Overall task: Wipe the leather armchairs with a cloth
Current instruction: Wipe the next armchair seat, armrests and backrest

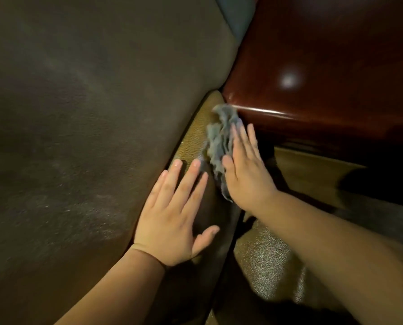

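Note:
A brown leather armchair fills the left of the view, its big cushion dusty in patches. Its narrow arm runs up the middle. A crumpled grey cloth lies on the right side of that arm. My right hand presses the cloth flat against the leather with straight fingers. My left hand rests flat on the top of the arm, just below and left of the cloth, fingers spread.
A glossy dark red wooden table stands close on the right, its rounded edge almost touching the cloth. Below it lies a dark gap and patterned carpet. A bluish strip shows at the top between chair and table.

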